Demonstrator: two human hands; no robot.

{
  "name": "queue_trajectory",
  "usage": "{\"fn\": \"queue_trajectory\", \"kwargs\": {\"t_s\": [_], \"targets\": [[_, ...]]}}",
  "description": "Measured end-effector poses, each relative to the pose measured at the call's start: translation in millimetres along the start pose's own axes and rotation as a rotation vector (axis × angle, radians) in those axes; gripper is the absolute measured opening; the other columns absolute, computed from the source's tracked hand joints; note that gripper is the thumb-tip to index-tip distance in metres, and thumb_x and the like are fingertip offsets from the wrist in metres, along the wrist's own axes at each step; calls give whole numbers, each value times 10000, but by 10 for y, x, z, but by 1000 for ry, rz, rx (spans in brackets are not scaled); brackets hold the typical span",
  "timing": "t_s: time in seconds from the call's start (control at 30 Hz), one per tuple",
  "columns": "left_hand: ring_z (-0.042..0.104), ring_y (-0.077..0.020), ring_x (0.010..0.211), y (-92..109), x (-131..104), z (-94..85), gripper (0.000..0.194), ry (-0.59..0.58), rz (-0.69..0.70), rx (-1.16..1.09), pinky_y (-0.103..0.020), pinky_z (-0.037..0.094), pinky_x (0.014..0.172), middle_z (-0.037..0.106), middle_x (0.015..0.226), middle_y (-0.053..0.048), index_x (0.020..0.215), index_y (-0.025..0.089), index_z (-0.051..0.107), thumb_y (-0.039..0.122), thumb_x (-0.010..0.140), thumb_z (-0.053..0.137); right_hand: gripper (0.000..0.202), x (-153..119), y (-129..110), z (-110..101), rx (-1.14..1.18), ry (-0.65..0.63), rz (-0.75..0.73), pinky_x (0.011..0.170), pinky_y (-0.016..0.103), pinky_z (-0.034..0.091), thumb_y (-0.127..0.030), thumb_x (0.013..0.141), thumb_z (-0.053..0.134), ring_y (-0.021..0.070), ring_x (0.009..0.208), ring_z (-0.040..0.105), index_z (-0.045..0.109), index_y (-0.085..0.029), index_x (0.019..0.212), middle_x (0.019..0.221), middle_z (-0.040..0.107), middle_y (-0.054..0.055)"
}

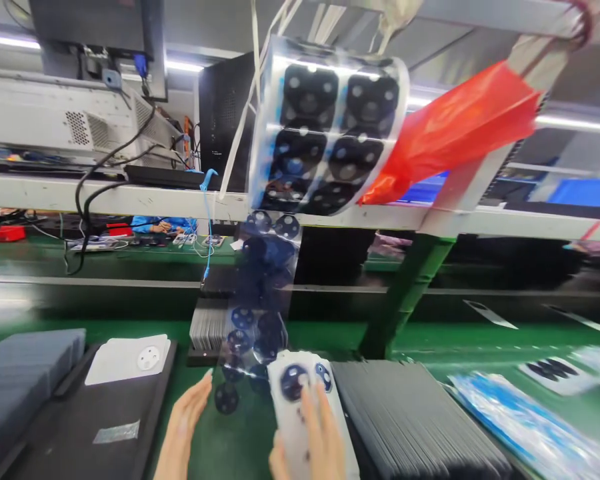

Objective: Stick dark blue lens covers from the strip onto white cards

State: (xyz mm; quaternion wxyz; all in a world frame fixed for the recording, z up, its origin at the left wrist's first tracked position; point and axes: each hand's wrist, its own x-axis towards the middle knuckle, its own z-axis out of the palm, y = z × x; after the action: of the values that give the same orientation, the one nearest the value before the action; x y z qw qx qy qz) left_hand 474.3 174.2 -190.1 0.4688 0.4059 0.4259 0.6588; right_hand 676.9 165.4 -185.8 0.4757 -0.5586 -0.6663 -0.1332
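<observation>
My right hand (320,433) is over a stack of white phone-back-shaped sheets (290,460), with its fingertips on the face and its thumb at the left edge. Near the top of the stack sit a round dark camera-lens sticker (293,382) and a smaller oval dark sticker (324,375). To the left, my left hand (186,420) is held up with straight fingers and nothing in it. Between the hands hangs a clear strip of dark camera-lens stickers (243,340), coming down from a large roll (330,127).
Right of the stack are rows of thin grey sheets (415,413) and blue-and-clear plastic film (525,427). A black tray (80,433) carrying white sheets (125,360) lies left. A green post (405,300) and white rail (180,193) stand behind. Across the bench a person's hands (161,227) show.
</observation>
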Motion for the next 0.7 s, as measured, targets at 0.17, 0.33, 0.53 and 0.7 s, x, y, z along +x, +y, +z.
{"fn": "queue_trajectory", "kwargs": {"t_s": [0.17,0.33,0.53,0.7], "targets": [[412,-295,1364,88,209,-100,582,187,82,102,-426,356,1175,483,1459,-12,1190,286,577,709,828,409,443,-66,708,94,121,-159,263,1006,551,455,-310,996,339,345,1309,419,450,-214,1414,1439,429,108],[419,-311,1357,30,420,-281,629,225,86,127,-427,359,1160,478,1459,-68,1152,244,564,746,788,456,463,-255,918,291,37,-171,170,1003,535,463,-324,995,331,347,1331,387,443,-206,1429,1474,380,106],[431,-323,1349,296,512,-564,622,229,-78,391,-465,379,1113,540,1391,-113,1148,230,586,723,784,484,480,-303,974,318,8,-112,212,977,556,475,-334,999,305,368,1294,432,432,-166,1430,1431,423,152],[499,-286,1285,880,592,-972,403,-114,12,979,-434,359,1114,587,1321,-70,1158,275,591,490,817,566,579,-250,1044,254,98,-120,214,971,647,429,-441,980,330,467,1307,361,425,-47,1395,1420,389,251]]}}
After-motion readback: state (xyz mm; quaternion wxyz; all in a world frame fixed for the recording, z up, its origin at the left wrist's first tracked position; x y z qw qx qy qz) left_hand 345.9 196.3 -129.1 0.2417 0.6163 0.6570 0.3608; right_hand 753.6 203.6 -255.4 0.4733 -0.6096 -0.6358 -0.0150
